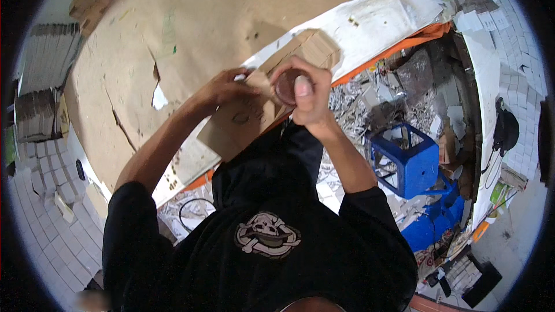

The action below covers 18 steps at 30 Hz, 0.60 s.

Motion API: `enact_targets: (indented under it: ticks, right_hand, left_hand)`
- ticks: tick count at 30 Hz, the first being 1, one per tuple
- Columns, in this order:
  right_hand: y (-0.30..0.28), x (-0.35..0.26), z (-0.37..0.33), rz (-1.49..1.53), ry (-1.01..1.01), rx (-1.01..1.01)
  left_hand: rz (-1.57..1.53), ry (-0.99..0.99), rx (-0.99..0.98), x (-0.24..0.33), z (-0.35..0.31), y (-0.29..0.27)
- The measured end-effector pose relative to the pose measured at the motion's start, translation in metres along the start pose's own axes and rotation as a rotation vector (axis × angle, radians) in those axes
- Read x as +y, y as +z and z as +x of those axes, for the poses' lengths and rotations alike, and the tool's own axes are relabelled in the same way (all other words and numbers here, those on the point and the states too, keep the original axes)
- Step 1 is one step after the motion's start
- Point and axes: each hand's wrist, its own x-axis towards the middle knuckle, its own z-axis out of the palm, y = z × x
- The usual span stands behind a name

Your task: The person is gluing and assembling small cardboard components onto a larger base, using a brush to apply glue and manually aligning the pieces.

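A round reddish-brown thing with a flat top (287, 85) is gripped in my right hand (311, 95), thumb lying over it. I cannot tell its exact kind, and its underside is hidden. It is over a row of flat brown cardboard pieces (315, 49), which reaches along the table edge toward my body. My left hand (228, 88) has its fingers closed at the edge of a cardboard piece (258, 81), just left of my right hand. Nearer to me, another cardboard piece (234, 124) bears dark printed marks.
Brown paper (202, 29), torn in places, covers the table. A white sheet (370, 26) runs along its near edge, above orange cloth (399, 46). Paper scraps (370, 95) heap below, beside a blue plastic stool (413, 162). Stacks of pale cards (55, 179) stand at the left.
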Motion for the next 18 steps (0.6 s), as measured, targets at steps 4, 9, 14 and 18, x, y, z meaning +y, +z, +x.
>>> enact_targets:
  ticks: [4, 9, 14, 18]
  right_hand:
    - [-0.052, 0.026, 0.036, -0.089, -0.064, 0.128]
    - [-0.095, 0.065, 0.054, 0.119, -0.157, 0.304]
    - [-0.104, 0.097, 0.023, -0.326, -0.199, 0.33]
    - [-0.082, 0.002, 0.049, -0.797, 0.079, 0.241]
  left_hand:
    - [-0.161, -0.139, 0.009, 0.011, -0.009, 0.004]
    - [-0.083, -0.229, 0.017, 0.022, -0.002, -0.001]
    - [0.125, -0.19, 0.047, 0.023, -0.011, 0.005]
    - [0.038, -0.02, 0.082, -0.01, -0.011, 0.017]
